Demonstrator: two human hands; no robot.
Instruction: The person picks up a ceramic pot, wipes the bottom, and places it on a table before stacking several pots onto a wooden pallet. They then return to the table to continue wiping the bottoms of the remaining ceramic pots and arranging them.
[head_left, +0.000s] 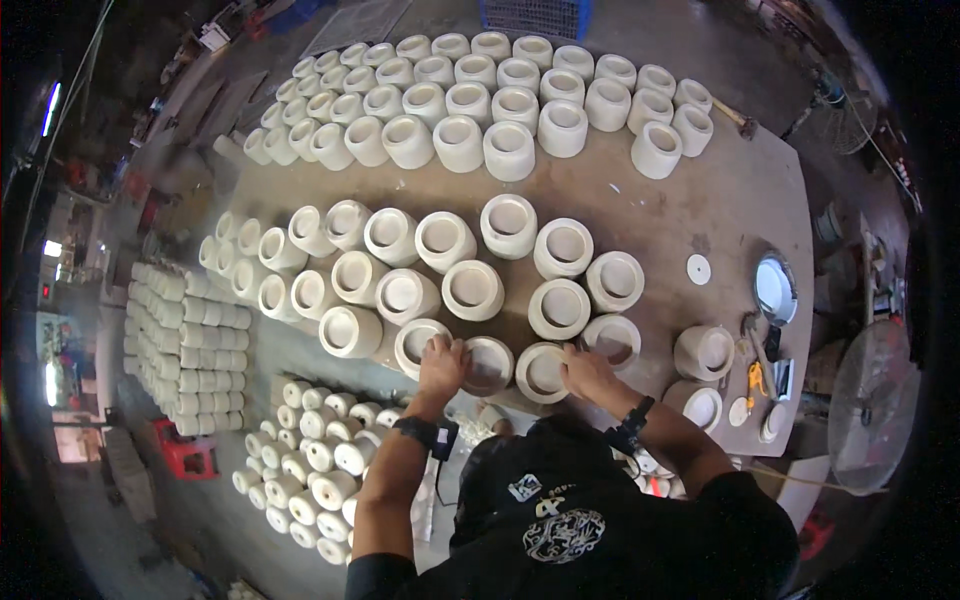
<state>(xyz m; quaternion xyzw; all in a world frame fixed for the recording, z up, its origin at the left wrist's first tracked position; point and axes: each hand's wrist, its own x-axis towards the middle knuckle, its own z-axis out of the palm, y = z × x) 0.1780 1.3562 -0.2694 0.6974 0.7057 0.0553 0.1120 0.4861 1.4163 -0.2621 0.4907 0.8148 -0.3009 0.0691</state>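
Several off-white round blocks, each with a shallow circular recess in its top, stand on a brown board; they look like plaster moulds. At the near edge, my left hand [443, 366] is closed with its fingers bent at the left rim of one mould [489, 390]. It also lies close against the mould [404, 348] to its left. My right hand [590, 375] curls at the right rim of the neighbouring mould [540, 394]. Behind its fingers stands another mould [626, 348]. The undersides of both hands are hidden.
More moulds [458, 150] stand in rows across the far side of the board [720, 220]. At right lie a metal basin [775, 288], orange-handled scissors [757, 379] and white discs [698, 269]. Stacked white pieces [325, 450] and a red stool [188, 452] sit below left.
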